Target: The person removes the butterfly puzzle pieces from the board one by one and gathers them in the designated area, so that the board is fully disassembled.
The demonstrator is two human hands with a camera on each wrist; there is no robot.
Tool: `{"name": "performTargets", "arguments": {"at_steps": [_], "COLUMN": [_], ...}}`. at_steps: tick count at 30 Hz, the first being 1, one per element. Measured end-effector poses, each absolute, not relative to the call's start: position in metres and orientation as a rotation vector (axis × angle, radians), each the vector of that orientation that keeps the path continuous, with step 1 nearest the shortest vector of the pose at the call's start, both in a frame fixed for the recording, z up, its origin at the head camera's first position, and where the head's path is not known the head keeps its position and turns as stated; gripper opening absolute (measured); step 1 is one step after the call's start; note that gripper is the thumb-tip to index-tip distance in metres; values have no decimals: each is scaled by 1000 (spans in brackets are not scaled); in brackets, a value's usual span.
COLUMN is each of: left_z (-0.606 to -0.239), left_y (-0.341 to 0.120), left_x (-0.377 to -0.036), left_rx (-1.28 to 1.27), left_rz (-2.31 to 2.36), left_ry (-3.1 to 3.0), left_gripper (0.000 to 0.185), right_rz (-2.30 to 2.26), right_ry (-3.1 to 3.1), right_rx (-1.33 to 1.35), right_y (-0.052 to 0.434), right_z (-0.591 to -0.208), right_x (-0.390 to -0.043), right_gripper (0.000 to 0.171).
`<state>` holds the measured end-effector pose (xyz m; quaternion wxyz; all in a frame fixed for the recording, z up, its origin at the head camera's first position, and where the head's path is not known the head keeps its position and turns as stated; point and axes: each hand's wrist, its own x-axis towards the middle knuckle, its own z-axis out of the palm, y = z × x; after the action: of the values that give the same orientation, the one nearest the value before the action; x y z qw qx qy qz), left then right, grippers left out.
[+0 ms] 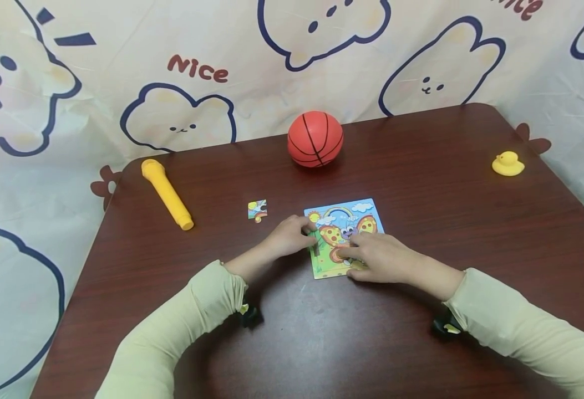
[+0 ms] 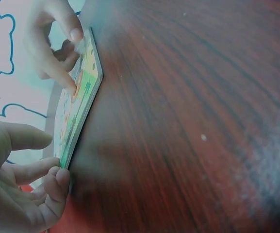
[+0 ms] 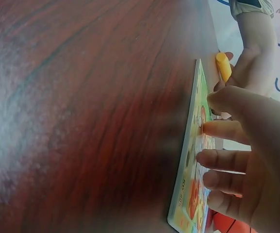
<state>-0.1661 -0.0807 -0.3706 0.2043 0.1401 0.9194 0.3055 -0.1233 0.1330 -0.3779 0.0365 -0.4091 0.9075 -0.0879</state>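
Note:
A square jigsaw puzzle [image 1: 329,265] with a butterfly, a rainbow and green grass lies flat on the table. My left hand [image 1: 292,235] is at its left edge, fingertips touching the border; in the left wrist view its thumb [image 2: 33,137] stands apart from the bent fingers. A narrow grey strip shows beside those fingertips. Over the lower right of the puzzle, my right hand [image 1: 384,257] rests its fingertips on the picture. The right wrist view shows these fingers [image 3: 224,159] spread and nearly straight. One loose puzzle piece [image 1: 254,209] lies left of the board.
A yellow toy microphone [image 1: 168,194] lies toward the table's left edge. Behind the puzzle sits a small red basketball [image 1: 315,139]. A yellow rubber duck [image 1: 508,164] stands at the far right of the brown table [image 1: 292,343]. A cartoon-printed cloth hangs behind.

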Motion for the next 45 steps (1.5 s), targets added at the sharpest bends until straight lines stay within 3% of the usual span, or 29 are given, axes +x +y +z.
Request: {"name": "performTargets", "arguments": {"at_steps": [24,45], "left_z": [-373,-357], "left_y": [-81,-112], "left_x": [-171,-167], "left_rx": [231,120], "left_rz": [1203,1359], "left_ry": [2437,2398], "left_gripper": [9,14], "right_rz": [-433,-426], "right_ry": [2715,2636], "right_rx": [-1236,-1164], "right_y": [140,139], "right_z": [-386,-379], "right_x": [-127,-132], "right_gripper": [40,39]}}
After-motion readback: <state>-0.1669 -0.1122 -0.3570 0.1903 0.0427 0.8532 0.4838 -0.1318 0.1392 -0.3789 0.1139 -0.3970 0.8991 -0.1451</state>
